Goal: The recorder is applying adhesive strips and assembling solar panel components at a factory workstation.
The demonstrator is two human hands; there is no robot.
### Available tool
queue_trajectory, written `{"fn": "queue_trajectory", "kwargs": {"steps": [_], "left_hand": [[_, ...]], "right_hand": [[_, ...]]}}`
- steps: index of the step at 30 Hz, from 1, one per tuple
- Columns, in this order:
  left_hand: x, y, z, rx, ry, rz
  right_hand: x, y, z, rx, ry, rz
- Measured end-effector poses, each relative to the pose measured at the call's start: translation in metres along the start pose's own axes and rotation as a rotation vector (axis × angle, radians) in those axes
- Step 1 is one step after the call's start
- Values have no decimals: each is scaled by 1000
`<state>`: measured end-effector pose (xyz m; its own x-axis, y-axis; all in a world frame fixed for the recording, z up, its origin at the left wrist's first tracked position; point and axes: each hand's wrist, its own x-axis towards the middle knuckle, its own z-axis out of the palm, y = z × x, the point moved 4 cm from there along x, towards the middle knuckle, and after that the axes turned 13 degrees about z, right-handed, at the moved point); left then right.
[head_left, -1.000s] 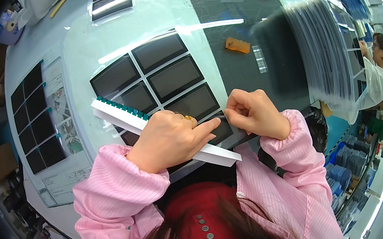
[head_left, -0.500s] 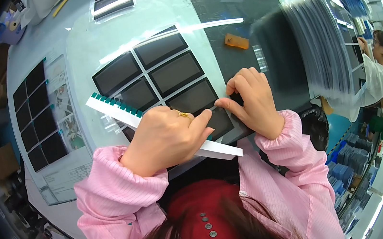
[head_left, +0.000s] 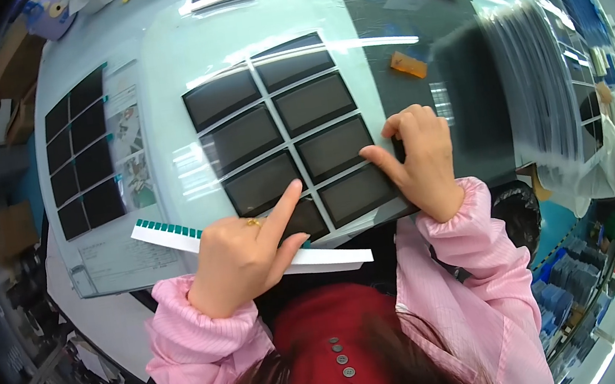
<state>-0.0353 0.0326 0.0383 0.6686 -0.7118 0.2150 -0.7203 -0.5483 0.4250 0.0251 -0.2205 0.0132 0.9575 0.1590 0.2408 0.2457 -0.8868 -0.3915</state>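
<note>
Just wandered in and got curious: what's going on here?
A person in pink striped sleeves is working over a grid of eight dark panels on a table. The left hand grips a white strip edged with green tabs, index finger stretched toward the panels. The right hand is at the grid's right edge, thumb apart from its curled fingers; whether it holds anything is unclear. A small orange block lies farther off.

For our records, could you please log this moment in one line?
left hand: holding green-tabbed white strip, index finger extended | right hand: at dark-panel sheet's right edge | nearby: orange block
</note>
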Motion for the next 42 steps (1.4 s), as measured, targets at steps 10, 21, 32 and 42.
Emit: {"fn": "queue_trajectory", "kwargs": {"steps": [10, 21, 32, 42], "left_hand": [[-13, -8, 16, -12, 57, 29], [-16, -15, 11, -15, 295, 95], [-17, -18, 11, -17, 338, 115], [-19, -18, 16, 0, 274, 85]], "right_hand": [[-9, -23, 2, 289, -41, -59], [-18, -82, 31, 293, -149, -320], [-20, -95, 18, 621, -548, -195], [-10, -63, 18, 766, -799, 520]]}}
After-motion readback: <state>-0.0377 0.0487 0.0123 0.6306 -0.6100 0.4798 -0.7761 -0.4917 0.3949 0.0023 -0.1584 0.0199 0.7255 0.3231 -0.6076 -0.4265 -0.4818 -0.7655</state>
